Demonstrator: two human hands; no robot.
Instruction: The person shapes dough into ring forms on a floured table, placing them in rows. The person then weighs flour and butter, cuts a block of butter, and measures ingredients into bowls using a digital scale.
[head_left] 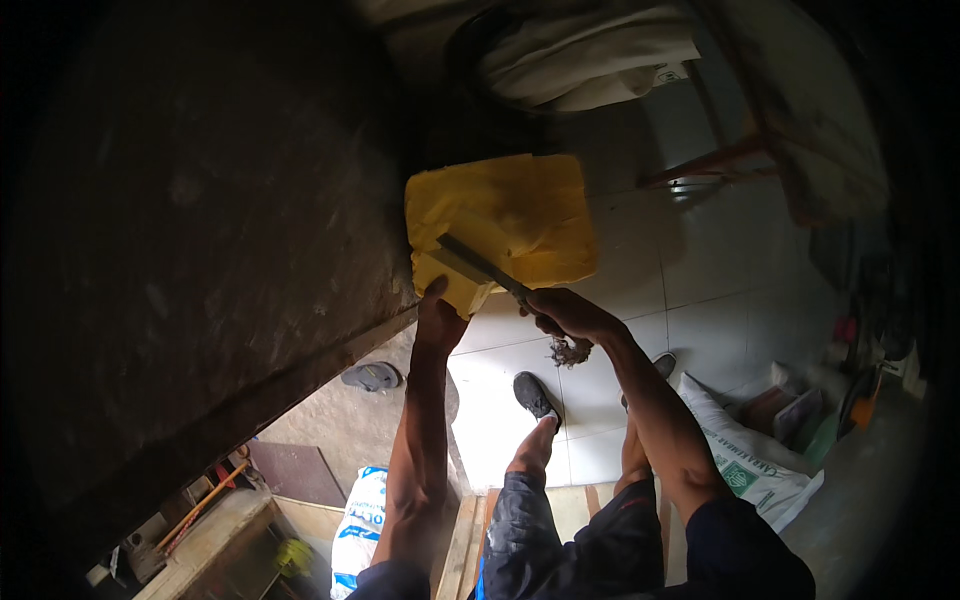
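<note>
In the head view a large yellow slab [525, 195] with a creased, uneven surface sits at the centre. My left hand [438, 315] grips a smaller flat yellow piece [456, 287] over the slab's near edge, thumb on top. My right hand [560, 315] is closed on the handle of a long, straight blade [470, 255], which lies diagonally across the smaller piece. A frayed, greyish clump [570, 350] hangs just below my right hand. Whether the blade is cutting into the yellow piece or resting on it I cannot tell.
A dark panel [200, 220] fills the left. Pale sacks [590, 70] lie at the back, more [750, 470] at lower right. A reddish metal frame [700, 165] stands right. My feet rest on tiles [610, 400]; a loose sandal [370, 376] and another sack [355, 515] lie lower left.
</note>
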